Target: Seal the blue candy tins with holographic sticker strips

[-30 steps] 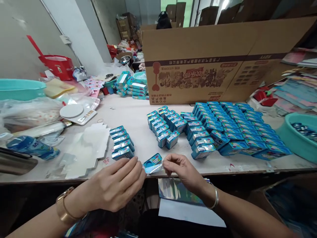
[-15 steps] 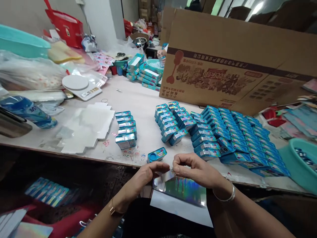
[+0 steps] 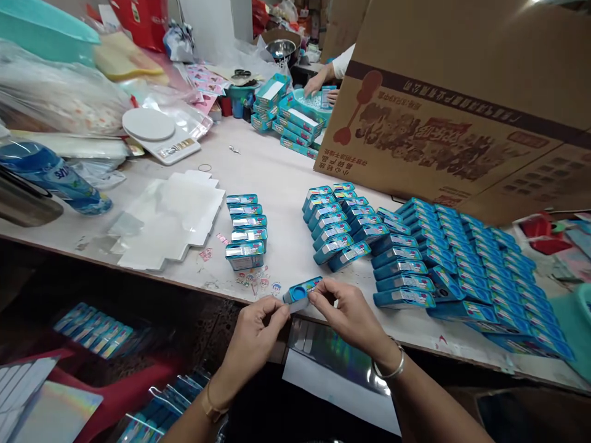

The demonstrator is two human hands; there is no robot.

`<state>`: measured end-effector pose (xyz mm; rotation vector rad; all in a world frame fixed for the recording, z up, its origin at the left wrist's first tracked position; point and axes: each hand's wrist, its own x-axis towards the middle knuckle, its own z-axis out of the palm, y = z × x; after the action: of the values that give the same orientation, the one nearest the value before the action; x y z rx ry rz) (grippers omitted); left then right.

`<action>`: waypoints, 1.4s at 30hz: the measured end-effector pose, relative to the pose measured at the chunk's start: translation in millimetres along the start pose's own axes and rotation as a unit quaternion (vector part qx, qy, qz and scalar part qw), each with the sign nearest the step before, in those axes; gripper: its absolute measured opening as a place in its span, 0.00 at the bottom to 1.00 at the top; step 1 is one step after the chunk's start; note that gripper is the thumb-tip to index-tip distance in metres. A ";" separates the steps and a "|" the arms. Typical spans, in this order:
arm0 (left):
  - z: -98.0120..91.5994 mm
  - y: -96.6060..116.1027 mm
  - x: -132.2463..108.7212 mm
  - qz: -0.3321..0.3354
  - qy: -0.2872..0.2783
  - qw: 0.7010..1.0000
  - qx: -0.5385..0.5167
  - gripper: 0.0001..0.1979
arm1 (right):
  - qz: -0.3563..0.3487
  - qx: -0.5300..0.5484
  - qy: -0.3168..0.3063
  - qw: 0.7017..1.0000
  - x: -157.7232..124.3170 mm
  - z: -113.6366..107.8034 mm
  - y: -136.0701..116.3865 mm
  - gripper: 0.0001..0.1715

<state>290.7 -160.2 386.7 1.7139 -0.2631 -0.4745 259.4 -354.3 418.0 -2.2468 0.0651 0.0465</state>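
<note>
A small pale, see-through sticker strip is stretched between my two hands at the table's front edge. My left hand pinches its left end, and my right hand pinches the right end. Just behind the strip lies a small blue box with a round recess, partly covered by the strip and my right fingers. Below my hands, a shiny holographic sticker sheet rests over a white sheet on my lap.
Rows of blue boxes fill the table's right side. A shorter row and flattened white cartons are at left. Behind stand a large cardboard box, a white scale and a co-worker's hand at a bowl.
Both hands have moved up from the sticker sheet to the small blue box, with the strip now stretched between them. The view has shifted, and the co-worker's hand shows more.
</note>
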 end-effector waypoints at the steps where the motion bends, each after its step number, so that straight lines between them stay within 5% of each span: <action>1: 0.4 -1.0 2.7 0.008 0.013 1.000 0.019 0.17 | -0.005 -0.020 0.008 1.000 3.0 1.5 0.4 0.17; 8: 6.7 -11.6 15.0 -0.005 0.027 0.999 0.044 0.18 | -0.012 -0.099 0.023 0.995 15.7 0.6 5.1 0.16; 16: 13.5 -22.4 20.5 -0.024 0.021 0.999 -0.041 0.18 | -0.056 -0.176 0.054 0.981 15.2 10.5 13.3 0.14; 26: 34.8 -51.3 23.7 -0.100 0.054 0.982 -0.151 0.27 | -0.023 -0.040 0.107 0.993 16.6 16.9 25.4 0.05; 32: 39.9 -66.3 14.6 -0.021 0.181 0.981 -0.071 0.18 | 0.060 0.134 0.145 0.978 7.5 28.6 49.8 0.24; 36: 45.2 -75.3 5.6 0.089 0.199 0.976 0.002 0.41 | 0.108 0.208 0.089 0.968 14.6 41.4 51.8 0.30; 39: 40.7 -78.6 10.1 0.086 0.257 0.962 0.041 0.50 | 0.079 0.234 0.048 0.968 30.2 63.2 35.7 0.29; 42: 21.4 -74.7 22.1 0.078 0.332 0.939 0.050 0.57 | 0.060 0.254 0.077 0.962 53.3 88.5 16.5 0.34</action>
<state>294.3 -173.7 307.1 1.8330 0.0699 0.2509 310.6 -297.3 346.7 -1.7264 0.2680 -0.0733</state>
